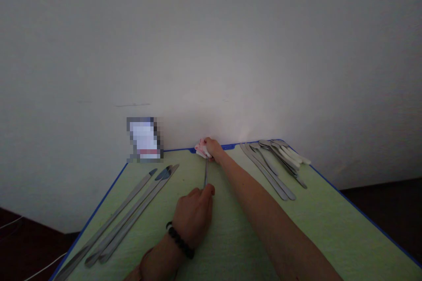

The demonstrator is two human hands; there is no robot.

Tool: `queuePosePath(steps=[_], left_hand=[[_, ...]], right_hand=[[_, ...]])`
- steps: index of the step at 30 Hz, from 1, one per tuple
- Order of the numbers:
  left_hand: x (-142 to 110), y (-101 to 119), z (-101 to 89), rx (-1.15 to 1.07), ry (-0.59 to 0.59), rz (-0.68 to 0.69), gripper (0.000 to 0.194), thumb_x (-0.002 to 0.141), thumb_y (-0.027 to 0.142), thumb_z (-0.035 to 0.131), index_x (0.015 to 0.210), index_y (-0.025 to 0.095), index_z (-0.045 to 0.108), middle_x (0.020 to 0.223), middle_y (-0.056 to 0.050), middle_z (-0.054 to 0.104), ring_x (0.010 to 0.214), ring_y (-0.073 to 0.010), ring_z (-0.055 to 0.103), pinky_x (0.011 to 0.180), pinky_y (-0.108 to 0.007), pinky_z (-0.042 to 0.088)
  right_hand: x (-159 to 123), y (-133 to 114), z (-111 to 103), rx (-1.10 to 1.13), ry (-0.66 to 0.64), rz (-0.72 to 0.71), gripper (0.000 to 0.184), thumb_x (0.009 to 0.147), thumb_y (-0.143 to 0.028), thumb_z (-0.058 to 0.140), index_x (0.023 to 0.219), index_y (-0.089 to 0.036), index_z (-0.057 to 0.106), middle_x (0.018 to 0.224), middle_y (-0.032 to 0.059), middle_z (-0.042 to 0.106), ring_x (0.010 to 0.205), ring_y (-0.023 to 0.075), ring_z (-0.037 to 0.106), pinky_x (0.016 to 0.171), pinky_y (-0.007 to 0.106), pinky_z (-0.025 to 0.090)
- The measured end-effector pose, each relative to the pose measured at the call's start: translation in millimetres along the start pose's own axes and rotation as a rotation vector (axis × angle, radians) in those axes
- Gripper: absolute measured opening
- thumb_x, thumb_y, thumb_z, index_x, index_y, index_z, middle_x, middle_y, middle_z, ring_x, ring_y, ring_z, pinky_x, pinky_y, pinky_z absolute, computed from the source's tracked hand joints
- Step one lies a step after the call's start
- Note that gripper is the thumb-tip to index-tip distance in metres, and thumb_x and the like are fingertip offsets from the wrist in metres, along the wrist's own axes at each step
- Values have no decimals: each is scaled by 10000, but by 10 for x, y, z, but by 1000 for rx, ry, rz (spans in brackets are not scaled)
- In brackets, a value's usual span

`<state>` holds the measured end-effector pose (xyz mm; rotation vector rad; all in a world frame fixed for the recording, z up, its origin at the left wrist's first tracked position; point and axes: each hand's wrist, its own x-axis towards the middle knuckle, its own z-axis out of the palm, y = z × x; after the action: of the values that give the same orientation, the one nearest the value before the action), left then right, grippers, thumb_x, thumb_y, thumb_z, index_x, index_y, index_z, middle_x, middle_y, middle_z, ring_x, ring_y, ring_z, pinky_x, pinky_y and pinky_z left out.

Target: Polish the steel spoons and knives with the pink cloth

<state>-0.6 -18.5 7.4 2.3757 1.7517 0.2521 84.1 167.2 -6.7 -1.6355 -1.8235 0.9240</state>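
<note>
My left hand (195,208), with a dark bead bracelet at its wrist, is closed round the near end of a slim metal piece of cutlery (206,172). Its far end disappears into a crumpled pink-and-white cloth (201,149). My right hand (214,149) reaches farther out and grips that cloth around the metal. Both ends of the cutlery are covered, so its exact kind is hidden. To the left of my hands lie several table knives (135,206), side by side and slanting, blades pointing away.
On the right of the green table (316,228) lie long flat knives (268,175), overlapping spoons (283,158) and pieces with white handles (295,156). A pixelated phone-like device (145,138) stands at the back left. The table's blue far edge meets a pale wall (211,52).
</note>
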Motion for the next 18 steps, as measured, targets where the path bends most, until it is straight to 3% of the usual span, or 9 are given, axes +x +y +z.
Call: queuePosePath(steps=[10, 18], left_hand=[[-12, 7, -8, 75, 8, 17, 244, 905, 192, 289, 930, 200, 531, 762, -46, 654, 699, -193, 623, 629, -281, 421], [-40, -41, 72, -55, 61, 117, 249, 912, 288, 289, 845, 210, 515, 634, -3, 607, 565, -149, 573, 552, -240, 362]], right_hand=[[-73, -61, -38, -221, 34, -59, 318, 906, -218, 307, 1080, -124, 556, 1060, 180, 627, 972, 224, 596, 799, 317, 435], [-52, 34, -111, -196, -51, -151, 338, 902, -281, 314, 1107, -180, 562, 1092, 101, 637, 975, 204, 586, 792, 281, 415]])
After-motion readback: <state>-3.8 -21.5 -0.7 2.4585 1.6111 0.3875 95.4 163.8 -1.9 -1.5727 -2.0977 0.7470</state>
